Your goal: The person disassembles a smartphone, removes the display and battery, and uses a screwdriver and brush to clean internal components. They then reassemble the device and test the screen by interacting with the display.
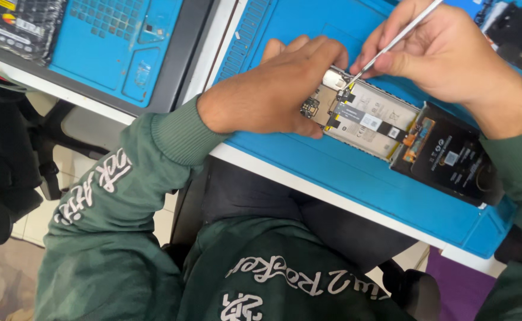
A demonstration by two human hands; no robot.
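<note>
**Opened phone held down and probed on blue mat**

Far left of the grip: a second blue work mat [115, 44] with moulded compartments lies on the neighbouring counter, with a dark packaged item [17, 24] at its upper corner. A green sleeve [124, 196] with white lettering leads up from there to the working area.

Left hand [273, 89]: palm down, fingers curled over the upper end of the opened phone [362, 122], clenched on it and pinning it to the blue mat [332, 172]. A white finger cover [334, 78] shows at one fingertip, just beside the tool tip.

Right of that grip: the phone lies back-off, with its pale battery and black flex strips exposed and a small circuit board at the held end. Just beyond its lower end a dark back panel [451, 157] rests on the mat, touching or nearly touching the phone.

Right hand [445, 53]: pinched shut around a thin metal tool [394, 38], held like a pen. The tip meets the phone's board right beside the left fingertips.

The white counter edge [344, 199] runs below the mat.
</note>
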